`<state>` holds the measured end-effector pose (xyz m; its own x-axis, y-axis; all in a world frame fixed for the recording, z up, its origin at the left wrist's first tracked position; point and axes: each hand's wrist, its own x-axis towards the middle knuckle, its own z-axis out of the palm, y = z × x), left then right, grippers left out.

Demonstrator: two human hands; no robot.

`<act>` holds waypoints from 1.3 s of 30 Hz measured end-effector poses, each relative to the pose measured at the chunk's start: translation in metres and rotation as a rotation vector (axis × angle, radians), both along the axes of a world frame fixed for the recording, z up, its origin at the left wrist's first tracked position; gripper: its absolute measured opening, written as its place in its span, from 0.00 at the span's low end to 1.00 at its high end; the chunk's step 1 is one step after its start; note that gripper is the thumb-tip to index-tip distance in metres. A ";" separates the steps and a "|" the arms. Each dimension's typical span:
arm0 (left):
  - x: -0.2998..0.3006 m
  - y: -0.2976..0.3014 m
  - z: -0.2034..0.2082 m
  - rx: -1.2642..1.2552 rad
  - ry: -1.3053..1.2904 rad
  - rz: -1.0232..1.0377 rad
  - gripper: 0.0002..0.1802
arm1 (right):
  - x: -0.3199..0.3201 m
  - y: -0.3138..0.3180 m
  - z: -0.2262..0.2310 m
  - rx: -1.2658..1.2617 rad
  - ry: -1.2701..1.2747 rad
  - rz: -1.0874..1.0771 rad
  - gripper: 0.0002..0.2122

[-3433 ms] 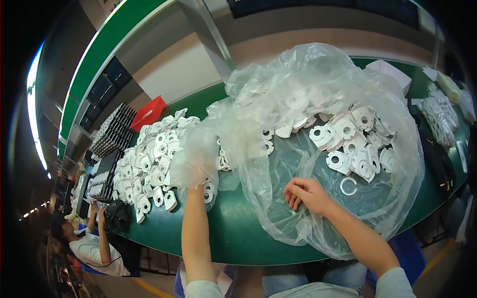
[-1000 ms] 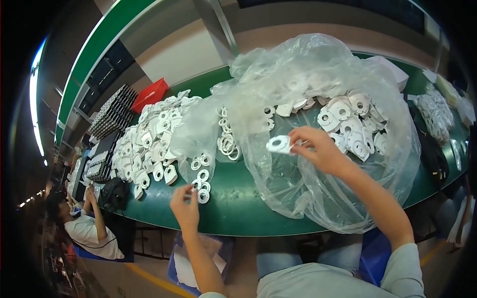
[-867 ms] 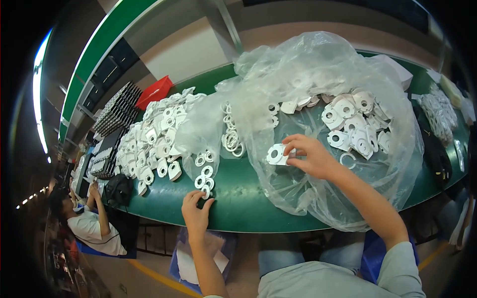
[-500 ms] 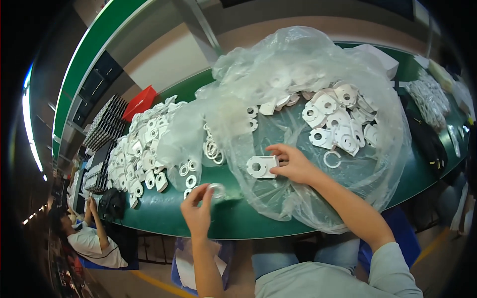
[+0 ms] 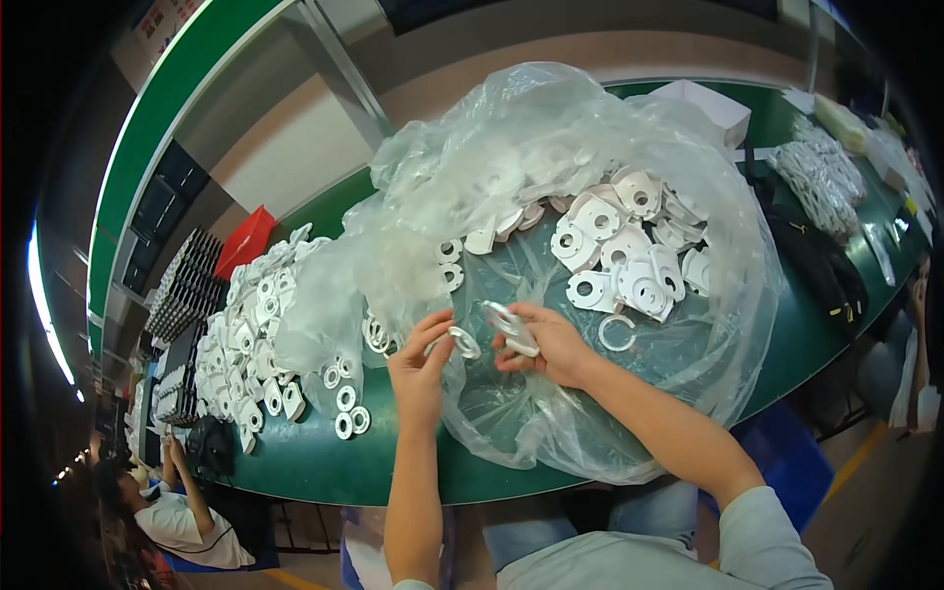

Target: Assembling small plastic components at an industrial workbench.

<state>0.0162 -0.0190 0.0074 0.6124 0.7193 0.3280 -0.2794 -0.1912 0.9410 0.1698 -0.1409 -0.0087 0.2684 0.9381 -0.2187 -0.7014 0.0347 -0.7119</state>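
Between the fingertips of my left hand is a small white ring, held tilted. My right hand grips a flat white plate with a round hole, turned partly edge-on. The two parts are close together but apart, above the front of a large clear plastic bag spread on the green table. Inside the bag, beyond my right hand, lies a heap of similar white plates. A single open white ring rests on the plastic just right of that hand.
Left of the bag, white parts are piled, with several loose rings in front. Behind them stand a red bin and stacked dark trays. At right are a black bag and wrapped bundles. Another person sits far left.
My left hand has brought the ring up and right, toward the plate. My right hand has tilted the plate from face-up to nearly edge-on. The whole view has shifted slightly.
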 end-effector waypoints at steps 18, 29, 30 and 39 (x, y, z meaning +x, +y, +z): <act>0.007 -0.023 -0.006 -0.019 0.094 0.169 0.11 | -0.015 -0.002 -0.006 0.068 -0.298 0.065 0.17; 0.002 -0.021 -0.013 -0.100 0.107 -0.125 0.18 | -0.018 -0.004 -0.003 0.044 -0.574 0.025 0.10; 0.000 -0.020 -0.012 -0.073 0.115 -0.151 0.19 | -0.018 -0.004 -0.002 0.024 -0.588 0.023 0.11; -0.066 0.057 0.002 0.644 0.477 0.667 0.05 | -0.014 -0.001 -0.003 0.038 -0.489 0.041 0.11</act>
